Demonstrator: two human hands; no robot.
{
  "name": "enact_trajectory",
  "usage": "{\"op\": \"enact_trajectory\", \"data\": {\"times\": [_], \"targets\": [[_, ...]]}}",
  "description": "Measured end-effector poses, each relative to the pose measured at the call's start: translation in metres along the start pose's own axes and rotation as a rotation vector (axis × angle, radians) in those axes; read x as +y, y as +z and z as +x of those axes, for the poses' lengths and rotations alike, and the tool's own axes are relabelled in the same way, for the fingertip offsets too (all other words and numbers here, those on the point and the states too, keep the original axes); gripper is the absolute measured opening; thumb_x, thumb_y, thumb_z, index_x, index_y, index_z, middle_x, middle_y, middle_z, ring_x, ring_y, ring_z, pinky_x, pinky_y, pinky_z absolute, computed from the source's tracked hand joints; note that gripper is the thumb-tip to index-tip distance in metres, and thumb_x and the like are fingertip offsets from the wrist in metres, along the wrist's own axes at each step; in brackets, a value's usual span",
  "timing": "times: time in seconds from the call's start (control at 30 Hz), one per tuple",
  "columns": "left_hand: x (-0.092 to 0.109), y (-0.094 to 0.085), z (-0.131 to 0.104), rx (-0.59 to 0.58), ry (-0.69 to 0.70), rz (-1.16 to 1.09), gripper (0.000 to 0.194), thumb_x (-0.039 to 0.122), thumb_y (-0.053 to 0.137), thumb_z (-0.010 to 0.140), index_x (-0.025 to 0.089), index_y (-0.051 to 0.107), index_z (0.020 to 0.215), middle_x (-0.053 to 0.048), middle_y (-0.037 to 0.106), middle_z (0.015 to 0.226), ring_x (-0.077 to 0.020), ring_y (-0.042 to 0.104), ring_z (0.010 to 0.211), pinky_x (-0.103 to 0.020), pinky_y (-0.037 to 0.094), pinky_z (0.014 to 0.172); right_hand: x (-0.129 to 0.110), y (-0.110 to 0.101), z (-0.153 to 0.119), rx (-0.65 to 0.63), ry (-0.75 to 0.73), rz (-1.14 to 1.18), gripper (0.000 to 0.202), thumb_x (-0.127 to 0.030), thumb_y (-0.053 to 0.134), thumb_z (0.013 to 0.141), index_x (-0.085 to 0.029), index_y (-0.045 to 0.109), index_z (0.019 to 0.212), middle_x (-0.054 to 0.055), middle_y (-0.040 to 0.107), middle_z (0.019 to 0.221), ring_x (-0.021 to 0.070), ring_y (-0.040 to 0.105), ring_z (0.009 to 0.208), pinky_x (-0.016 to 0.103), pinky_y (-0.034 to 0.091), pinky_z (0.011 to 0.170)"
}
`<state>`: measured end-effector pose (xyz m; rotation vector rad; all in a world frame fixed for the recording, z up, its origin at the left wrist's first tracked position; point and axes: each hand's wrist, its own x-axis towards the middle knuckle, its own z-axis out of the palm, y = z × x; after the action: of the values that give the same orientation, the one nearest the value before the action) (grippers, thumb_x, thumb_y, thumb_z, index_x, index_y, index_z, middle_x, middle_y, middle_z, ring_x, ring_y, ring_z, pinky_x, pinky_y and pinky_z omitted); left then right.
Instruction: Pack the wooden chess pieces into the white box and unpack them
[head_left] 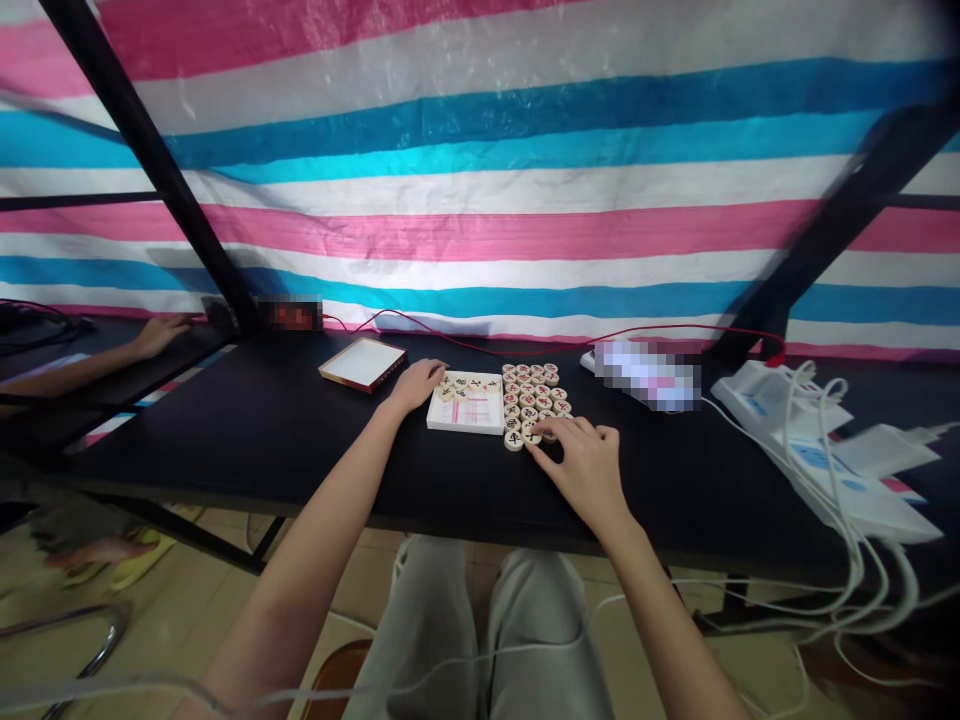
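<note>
A white open box (466, 418) lies on the black table, with several round chess pieces (460, 384) along its far side. My left hand (417, 386) rests at the box's far left corner, its fingers close together on the edge. Right of the box, rows of round wooden pieces (529, 397) with red and black characters lie flat, side by side. My right hand (581, 460) is at the near end of these rows, thumb and index finger closed around a piece (530, 434) in the nearest row.
A shallow box lid (364, 363) lies back left. White power strips (817, 450) with tangled cables sit at the right, beside a blurred device (649, 376). A red cable (450, 338) runs along the back. Another person's hand (161, 335) is far left.
</note>
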<state>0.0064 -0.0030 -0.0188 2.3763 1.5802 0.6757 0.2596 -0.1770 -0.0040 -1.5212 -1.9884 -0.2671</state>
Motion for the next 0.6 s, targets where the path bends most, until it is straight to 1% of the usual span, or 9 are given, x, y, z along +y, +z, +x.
{"op": "enact_trajectory", "data": {"times": [0.23, 0.37, 0.43, 0.53, 0.6], "targets": [[-0.0007, 0.0005, 0.0008, 0.001, 0.002, 0.011, 0.039, 0.034, 0.032, 0.089, 0.018, 0.061, 0.110, -0.008, 0.062, 0.103, -0.0201, 0.057, 0.096, -0.031, 0.042, 0.087, 0.0024, -0.0007, -0.0070, -0.008, 0.007, -0.013, 0.014, -0.033, 0.050, 0.085, -0.022, 0.060, 0.086, 0.002, 0.066, 0.090, 0.0172, 0.053, 0.084, 0.034, 0.021, 0.075], [-0.0020, 0.0014, 0.0016, -0.009, 0.001, 0.015, 0.039, 0.033, 0.033, 0.088, 0.018, 0.061, 0.111, -0.009, 0.062, 0.105, -0.0201, 0.056, 0.098, -0.031, 0.042, 0.088, 0.0029, -0.0005, -0.0080, -0.036, -0.008, -0.026, 0.012, -0.031, 0.050, 0.085, -0.022, 0.060, 0.085, 0.002, 0.066, 0.091, 0.0180, 0.052, 0.086, 0.035, 0.021, 0.075], [-0.0016, 0.0013, 0.0013, -0.006, 0.005, 0.009, 0.039, 0.033, 0.033, 0.088, 0.018, 0.061, 0.111, -0.009, 0.062, 0.105, -0.0203, 0.056, 0.098, -0.031, 0.041, 0.089, 0.0014, -0.0016, -0.0077, -0.035, -0.015, -0.044, 0.012, -0.030, 0.050, 0.085, -0.023, 0.060, 0.084, 0.003, 0.065, 0.096, 0.0192, 0.050, 0.089, 0.036, 0.021, 0.077], [-0.0004, 0.0008, 0.0006, -0.002, 0.011, 0.002, 0.039, 0.034, 0.032, 0.089, 0.018, 0.061, 0.110, -0.009, 0.062, 0.105, -0.0202, 0.057, 0.097, -0.031, 0.042, 0.088, -0.0024, -0.0047, -0.0083, 0.008, -0.007, -0.061, 0.013, -0.030, 0.051, 0.085, -0.023, 0.062, 0.080, 0.004, 0.060, 0.108, 0.0214, 0.047, 0.098, 0.037, 0.021, 0.081], [0.0001, 0.0004, 0.0004, -0.002, 0.008, 0.002, 0.039, 0.033, 0.033, 0.088, 0.017, 0.061, 0.109, -0.009, 0.062, 0.105, -0.0206, 0.057, 0.097, -0.032, 0.042, 0.088, -0.0052, -0.0065, -0.0079, 0.036, 0.005, -0.036, 0.014, -0.031, 0.052, 0.084, -0.024, 0.063, 0.079, 0.003, 0.058, 0.109, 0.0214, 0.046, 0.099, 0.037, 0.022, 0.082]]}}
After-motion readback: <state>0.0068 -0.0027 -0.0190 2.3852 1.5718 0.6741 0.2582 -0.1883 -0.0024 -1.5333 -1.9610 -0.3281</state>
